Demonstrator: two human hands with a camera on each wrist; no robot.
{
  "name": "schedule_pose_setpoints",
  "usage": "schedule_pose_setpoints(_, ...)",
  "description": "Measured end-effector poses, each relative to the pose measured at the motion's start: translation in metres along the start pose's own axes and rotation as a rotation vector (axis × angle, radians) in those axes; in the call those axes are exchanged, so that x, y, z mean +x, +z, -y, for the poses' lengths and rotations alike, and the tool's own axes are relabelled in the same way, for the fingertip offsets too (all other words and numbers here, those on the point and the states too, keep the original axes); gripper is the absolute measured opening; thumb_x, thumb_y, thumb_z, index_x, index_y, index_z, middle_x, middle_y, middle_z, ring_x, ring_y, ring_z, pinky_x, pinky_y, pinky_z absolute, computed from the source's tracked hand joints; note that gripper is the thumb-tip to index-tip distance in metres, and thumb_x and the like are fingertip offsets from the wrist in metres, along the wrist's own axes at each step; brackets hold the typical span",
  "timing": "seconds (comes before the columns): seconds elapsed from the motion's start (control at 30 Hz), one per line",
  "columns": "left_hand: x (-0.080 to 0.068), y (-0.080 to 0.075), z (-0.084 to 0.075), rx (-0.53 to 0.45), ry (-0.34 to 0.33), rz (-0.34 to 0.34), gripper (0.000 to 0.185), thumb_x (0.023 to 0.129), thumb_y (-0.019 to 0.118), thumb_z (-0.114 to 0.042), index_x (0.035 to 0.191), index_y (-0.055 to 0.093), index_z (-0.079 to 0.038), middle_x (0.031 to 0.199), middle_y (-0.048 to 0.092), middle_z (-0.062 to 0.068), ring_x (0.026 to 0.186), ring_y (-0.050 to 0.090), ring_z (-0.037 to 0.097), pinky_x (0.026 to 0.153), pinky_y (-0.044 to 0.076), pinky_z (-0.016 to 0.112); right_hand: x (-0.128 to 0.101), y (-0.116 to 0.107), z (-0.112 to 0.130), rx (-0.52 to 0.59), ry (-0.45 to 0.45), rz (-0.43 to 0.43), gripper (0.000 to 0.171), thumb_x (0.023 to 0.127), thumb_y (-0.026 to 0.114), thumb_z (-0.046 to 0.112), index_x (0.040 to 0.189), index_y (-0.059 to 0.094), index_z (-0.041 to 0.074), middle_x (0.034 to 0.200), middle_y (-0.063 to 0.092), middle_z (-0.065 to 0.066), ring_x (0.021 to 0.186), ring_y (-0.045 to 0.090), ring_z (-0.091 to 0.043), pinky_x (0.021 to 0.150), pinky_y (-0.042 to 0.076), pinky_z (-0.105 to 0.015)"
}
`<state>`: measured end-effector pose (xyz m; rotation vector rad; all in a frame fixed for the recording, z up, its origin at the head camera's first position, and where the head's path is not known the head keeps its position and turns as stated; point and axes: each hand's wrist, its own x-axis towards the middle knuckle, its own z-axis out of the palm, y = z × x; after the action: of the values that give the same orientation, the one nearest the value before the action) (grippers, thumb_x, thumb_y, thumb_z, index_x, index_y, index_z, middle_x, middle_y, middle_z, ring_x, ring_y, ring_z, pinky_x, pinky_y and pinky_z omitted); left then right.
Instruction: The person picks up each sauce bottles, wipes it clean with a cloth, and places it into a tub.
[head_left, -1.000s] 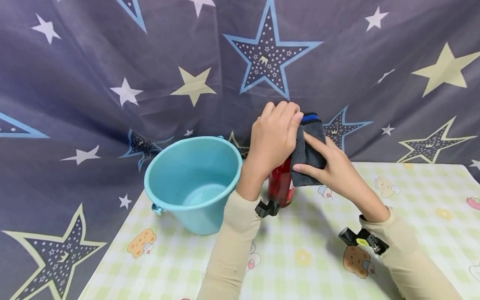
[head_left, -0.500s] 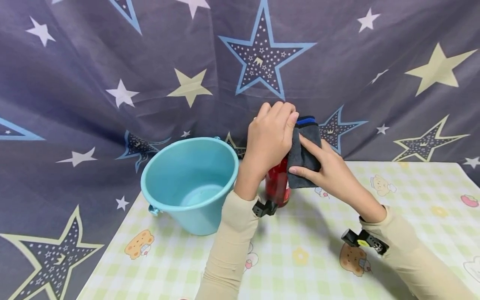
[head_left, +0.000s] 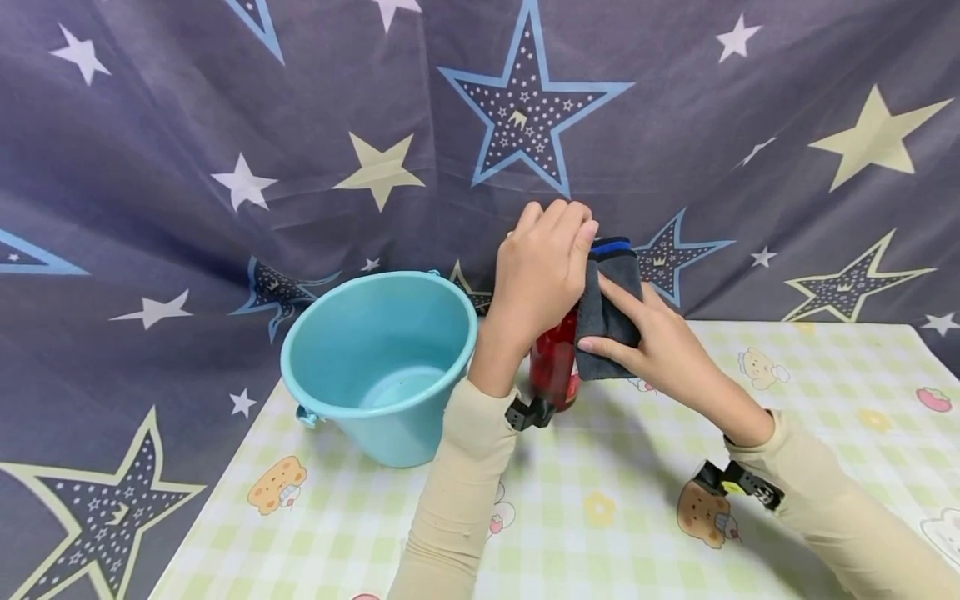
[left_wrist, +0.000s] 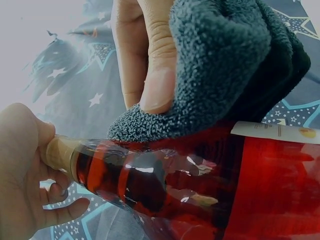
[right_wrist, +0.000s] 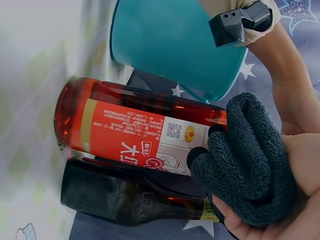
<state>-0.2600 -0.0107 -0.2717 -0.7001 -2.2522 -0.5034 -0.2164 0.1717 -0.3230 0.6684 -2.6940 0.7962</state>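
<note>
My left grip (head_left: 542, 271) is curled around the top of a red glass bottle (head_left: 553, 358), up by its neck. The bottle stands tall, so its long way runs down from my left grip, and its bottom seems to be on the tabletop (head_left: 600, 492). My right grip (head_left: 663, 342) pinches a folded gray cloth (head_left: 611, 321) between thumb and fingers. The cloth presses on the bottle's sloping shoulder, just below my left grip and on my right grip's side. So my left grip is the nearer one: it touches the glass, and my right grip has the cloth in between. A dark glass bottle (right_wrist: 120, 195) is just beside the red one, on the side away from the teal bucket (head_left: 401, 437). That bucket sits left of my left grip.
</note>
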Motion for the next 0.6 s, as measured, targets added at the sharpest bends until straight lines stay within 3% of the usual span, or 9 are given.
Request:
schedule_pose_setpoints(0.27,0.0006,0.0008,-0.0004,0.006,-0.008,0.025,0.036,0.112,0.035,-0.032,0.119,0.065,-0.014,0.111,0.066,0.001,0.089,0.051,0.023,0.072,0.049,0.031,-0.0015,0.0025,-0.001,-0.003,-0.011,-0.021,0.081,0.092,0.076,0.035,0.16,0.034,0.023,0.125,0.054,-0.025,0.079,0.049,-0.025,0.067,0.04,-0.036)
schedule_pose_setpoints(0.6,0.0007,-0.0018,-0.0011,0.022,-0.013,0.038,0.037,0.112,0.035,-0.032,0.119,0.065,-0.013,0.111,0.066,0.001,0.089,0.051,0.024,0.073,0.049,0.03,-0.0047,0.0096,-0.003,-0.028,-0.038,-0.05,0.082,0.09,0.079,0.031,0.159,0.037,0.018,0.129,0.053,-0.028,0.077,0.05,-0.025,0.067,0.04,-0.037)
